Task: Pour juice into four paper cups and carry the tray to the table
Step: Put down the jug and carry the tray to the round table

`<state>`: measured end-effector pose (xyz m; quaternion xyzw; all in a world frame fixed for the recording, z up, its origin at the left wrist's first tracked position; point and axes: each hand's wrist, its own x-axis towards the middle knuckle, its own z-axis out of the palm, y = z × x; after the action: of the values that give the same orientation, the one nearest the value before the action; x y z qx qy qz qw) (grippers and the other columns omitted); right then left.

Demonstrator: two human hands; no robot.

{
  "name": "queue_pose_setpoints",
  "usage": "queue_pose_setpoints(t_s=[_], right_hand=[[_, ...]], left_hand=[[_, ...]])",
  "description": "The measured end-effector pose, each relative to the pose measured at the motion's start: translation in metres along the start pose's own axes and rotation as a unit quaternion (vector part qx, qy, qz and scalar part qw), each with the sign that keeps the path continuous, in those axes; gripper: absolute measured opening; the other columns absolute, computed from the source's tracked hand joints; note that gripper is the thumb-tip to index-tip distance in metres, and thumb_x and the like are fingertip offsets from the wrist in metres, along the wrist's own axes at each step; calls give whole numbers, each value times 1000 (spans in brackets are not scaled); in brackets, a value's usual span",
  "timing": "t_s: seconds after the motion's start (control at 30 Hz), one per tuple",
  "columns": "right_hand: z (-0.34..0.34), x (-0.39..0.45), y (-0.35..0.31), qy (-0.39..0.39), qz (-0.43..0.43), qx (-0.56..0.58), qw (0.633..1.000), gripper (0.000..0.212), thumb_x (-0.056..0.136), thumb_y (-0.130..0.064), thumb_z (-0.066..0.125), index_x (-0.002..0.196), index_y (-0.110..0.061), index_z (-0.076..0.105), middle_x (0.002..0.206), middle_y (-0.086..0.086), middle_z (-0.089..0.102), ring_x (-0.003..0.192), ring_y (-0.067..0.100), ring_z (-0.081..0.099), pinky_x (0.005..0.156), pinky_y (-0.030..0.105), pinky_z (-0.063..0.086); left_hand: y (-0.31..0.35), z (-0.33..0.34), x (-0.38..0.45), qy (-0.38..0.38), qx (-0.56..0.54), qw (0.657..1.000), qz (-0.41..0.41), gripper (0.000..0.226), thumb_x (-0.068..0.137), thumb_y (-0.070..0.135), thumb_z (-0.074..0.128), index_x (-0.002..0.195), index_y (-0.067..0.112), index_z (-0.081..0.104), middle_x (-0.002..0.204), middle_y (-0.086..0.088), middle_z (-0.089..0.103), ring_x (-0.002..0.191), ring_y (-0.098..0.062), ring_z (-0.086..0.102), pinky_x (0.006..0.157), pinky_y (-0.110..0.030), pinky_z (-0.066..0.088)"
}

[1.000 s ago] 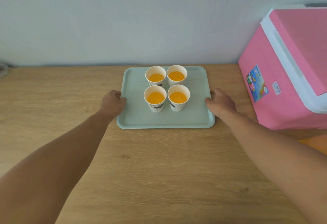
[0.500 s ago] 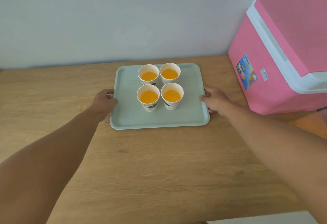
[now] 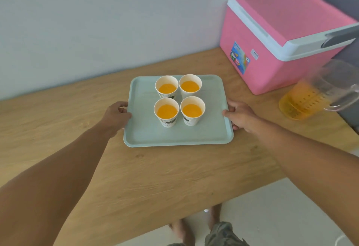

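A pale green tray (image 3: pixel 211 129) lies on the wooden counter (image 3: pixel 174 175) with several white paper cups (image 3: pixel 167 112) of orange juice standing upright in a square on its far half. My left hand (image 3: pixel 115 116) grips the tray's left rim, fingers curled under the edge. My right hand (image 3: pixel 240 115) grips the right rim, thumb on top. The tray looks level; whether it is off the counter I cannot tell.
A pink cooler box (image 3: pixel 281 32) with a white lid rim stands at the back right. A clear pitcher (image 3: pixel 318 92) holding some orange juice stands right of the tray near the counter's right end. A wall runs behind. Below the front edge, pale floor and my feet show.
The view has pulled back and tilted, bringing the pitcher, the counter's front edge and the floor into sight. Both hands stay on the tray's rims; the right thumb now lies over the rim.
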<state>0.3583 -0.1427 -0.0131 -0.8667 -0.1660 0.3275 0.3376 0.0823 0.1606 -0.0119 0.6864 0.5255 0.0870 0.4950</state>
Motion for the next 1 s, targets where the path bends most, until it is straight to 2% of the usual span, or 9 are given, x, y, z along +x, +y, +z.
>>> queue_pose_setpoints(t_s=[0.23,0.37,0.47,0.57,0.63,0.7,0.83,0.9,1.0], right_hand=[[-17,-62,56,41,40,46,997,61,106,-21,61,158,-43,40,102,-5,68,93,16,70,60,28,57],[-32,-91,94,60,62,61,994,64,104,-24,64,159,-43,39,112,5,71,100,24,71,67,35,63],[-43,-115,122,70,76,84,991,63,103,-23,64,157,-45,41,104,-1,71,99,22,72,67,34,63],[-54,-145,148,83,80,112,987,64,102,-20,63,156,-48,43,106,9,72,99,22,74,63,29,63],[-60,-165,167,99,84,121,984,64,101,-20,64,155,-49,45,105,12,70,100,25,74,66,32,65],[-68,-187,187,118,93,132,980,62,100,-20,66,153,-47,48,94,7,64,96,25,74,68,36,66],[-85,-235,223,154,105,150,971,53,100,-18,65,140,-53,58,89,7,61,84,21,70,58,28,59],[-93,-259,240,181,108,157,965,59,99,-17,65,132,-64,51,85,1,59,79,18,67,59,31,59],[-105,-296,266,213,122,159,956,65,98,-15,66,133,-66,46,83,0,55,77,18,65,59,31,60]], left_hand=[[3,30,-23,-69,26,997,38,43,92,-4,62,130,16,64,90,-8,59,76,-23,63,61,-36,57],[10,55,-40,-106,42,992,60,42,93,-3,62,131,15,64,89,-6,57,77,-23,64,62,-38,59],[16,75,-58,-127,58,987,75,41,93,-3,62,131,15,64,87,-4,57,74,-22,64,62,-37,58],[22,97,-78,-143,73,983,87,40,94,-3,62,130,15,63,87,-4,56,73,-21,63,61,-35,56],[25,113,-91,-154,79,980,95,42,94,-4,62,132,14,63,88,-5,57,75,-23,63,64,-37,58],[28,131,-106,-164,86,977,103,42,94,-3,63,132,14,63,89,-6,57,77,-24,64,65,-38,59],[38,168,-140,-195,91,969,122,42,94,-3,64,132,15,63,90,-5,58,76,-22,63,62,-35,57],[42,187,-156,-213,95,963,133,41,94,-3,64,131,15,63,89,-5,58,76,-22,63,61,-35,55],[48,216,-180,-244,102,952,154,42,93,-4,63,132,13,64,86,-5,56,75,-23,62,63,-37,56]])
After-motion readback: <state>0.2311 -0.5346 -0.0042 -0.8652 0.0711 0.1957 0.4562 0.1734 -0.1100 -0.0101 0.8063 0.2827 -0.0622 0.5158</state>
